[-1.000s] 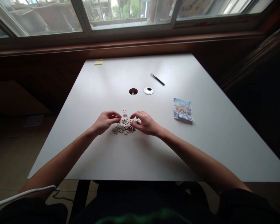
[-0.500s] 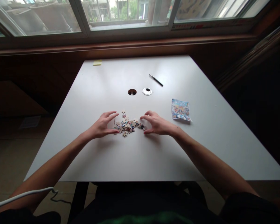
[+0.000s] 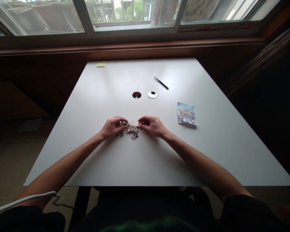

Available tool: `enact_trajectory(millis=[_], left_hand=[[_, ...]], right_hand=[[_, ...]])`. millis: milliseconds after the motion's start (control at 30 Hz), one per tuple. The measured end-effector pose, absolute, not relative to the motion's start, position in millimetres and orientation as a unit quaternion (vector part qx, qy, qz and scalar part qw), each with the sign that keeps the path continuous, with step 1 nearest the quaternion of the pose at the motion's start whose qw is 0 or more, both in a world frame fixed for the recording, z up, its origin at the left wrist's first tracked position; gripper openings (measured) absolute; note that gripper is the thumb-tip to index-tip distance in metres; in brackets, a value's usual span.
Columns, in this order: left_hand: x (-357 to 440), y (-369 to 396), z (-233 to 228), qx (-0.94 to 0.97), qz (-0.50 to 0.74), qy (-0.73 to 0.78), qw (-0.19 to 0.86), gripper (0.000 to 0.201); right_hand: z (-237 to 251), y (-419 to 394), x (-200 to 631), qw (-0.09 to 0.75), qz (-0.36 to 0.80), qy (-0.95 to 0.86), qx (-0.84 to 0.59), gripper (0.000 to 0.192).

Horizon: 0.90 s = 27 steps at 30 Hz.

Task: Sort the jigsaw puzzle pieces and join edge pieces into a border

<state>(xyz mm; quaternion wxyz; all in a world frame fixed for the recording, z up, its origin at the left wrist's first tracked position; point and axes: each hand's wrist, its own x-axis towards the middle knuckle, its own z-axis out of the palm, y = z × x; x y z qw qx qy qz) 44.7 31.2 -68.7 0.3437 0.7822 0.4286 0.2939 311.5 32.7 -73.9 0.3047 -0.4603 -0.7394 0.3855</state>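
A small heap of jigsaw puzzle pieces [image 3: 131, 127] lies on the white table, pale backs and coloured faces mixed. At its left side, my left hand [image 3: 113, 126] has its fingers and thumb curled round some of the pieces. My right hand [image 3: 151, 125] closes on pieces at the right edge of the heap, its fingertips bent inward. A few pieces stick out on the near side, between the hands. How many pieces each hand grips is hidden by the fingers.
A colourful printed packet [image 3: 187, 113] lies to the right of the heap. Farther back are a black pen [image 3: 161, 83], a round cable hole [image 3: 136, 95] and its silver cover [image 3: 152, 94]. A yellow sticky note [image 3: 101, 64] is at the far left corner of the table [image 3: 106, 167].
Both hands have come closer together and their fingers have closed in on the heap. The puzzle pieces are pushed into a tighter pile between them.
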Motion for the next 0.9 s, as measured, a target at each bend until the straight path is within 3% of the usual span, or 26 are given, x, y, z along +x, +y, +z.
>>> enact_trajectory(millis=[167, 300, 467, 633, 900], left_hand=[[41, 34, -50, 0.657, 0.362, 0.428, 0.504, 0.038], [29, 36, -39, 0.658, 0.334, 0.409, 0.536, 0.042], [0, 32, -37, 0.743, 0.258, 0.446, 0.427, 0.044], [-11, 21, -40, 0.845, 0.132, 0.419, 0.304, 0.060], [2, 16, -57, 0.837, 0.185, 0.418, 0.302, 0.041]], right_hand=[[-72, 35, 317, 0.315, 0.436, -0.713, -0.451, 0.021], [-72, 33, 317, 0.319, 0.459, -0.709, -0.430, 0.024], [-69, 31, 323, 0.289, 0.393, -0.765, -0.419, 0.019], [-69, 30, 329, 0.279, 0.382, -0.775, -0.420, 0.019], [-67, 28, 328, 0.265, 0.410, -0.763, -0.423, 0.015]])
